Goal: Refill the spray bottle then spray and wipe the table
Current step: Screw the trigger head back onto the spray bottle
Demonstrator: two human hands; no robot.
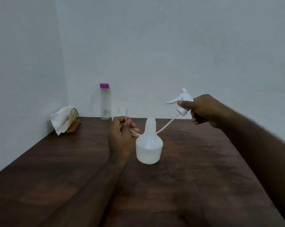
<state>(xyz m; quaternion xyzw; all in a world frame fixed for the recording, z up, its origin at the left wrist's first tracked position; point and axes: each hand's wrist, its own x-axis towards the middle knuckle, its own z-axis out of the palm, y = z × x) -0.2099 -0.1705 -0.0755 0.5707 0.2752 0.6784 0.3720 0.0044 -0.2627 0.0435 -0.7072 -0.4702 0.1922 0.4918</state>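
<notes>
A white translucent spray bottle (149, 145) stands upright near the middle of the dark wooden table (56, 169), its neck uncapped. My right hand (204, 110) holds the white trigger spray head (181, 100) in the air, up and to the right of the bottle. The head's thin dip tube (167, 126) curves down behind the bottle. My left hand (122, 131), just left of the bottle's neck, pinches the tube's far end between its fingers. A clear bottle with a purple cap (105, 102) stands at the table's back edge by the wall.
A gold wire holder (73, 120) with white tissue (60, 119) sits at the back left corner of the table. A small blurred white shape (119, 112) shows behind my left hand; I cannot tell what it is. Walls close the back and left.
</notes>
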